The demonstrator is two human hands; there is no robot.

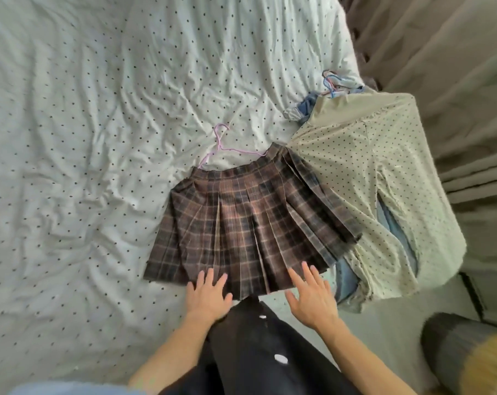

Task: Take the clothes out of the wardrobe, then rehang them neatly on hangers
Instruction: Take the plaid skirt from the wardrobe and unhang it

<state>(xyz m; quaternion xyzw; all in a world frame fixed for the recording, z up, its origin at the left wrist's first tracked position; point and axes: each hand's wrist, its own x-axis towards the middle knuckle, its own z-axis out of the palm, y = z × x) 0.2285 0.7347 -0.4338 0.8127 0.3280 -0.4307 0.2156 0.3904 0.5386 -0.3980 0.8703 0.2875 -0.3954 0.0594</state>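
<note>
White black-dotted bedsheet [70, 138] held a pink wire hanger [219, 143] at the waistband of a brown plaid pleated skirt [241, 218], which lay flat. We logged left hand [209, 297] and right hand [310, 297], fingers straight, resting on its hem. The skirt's right edge overlapped a cream dotted garment [370, 181].

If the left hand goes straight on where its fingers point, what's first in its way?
The skirt; the left hand rests on its hem. Farther on, probably the hanger.
</note>
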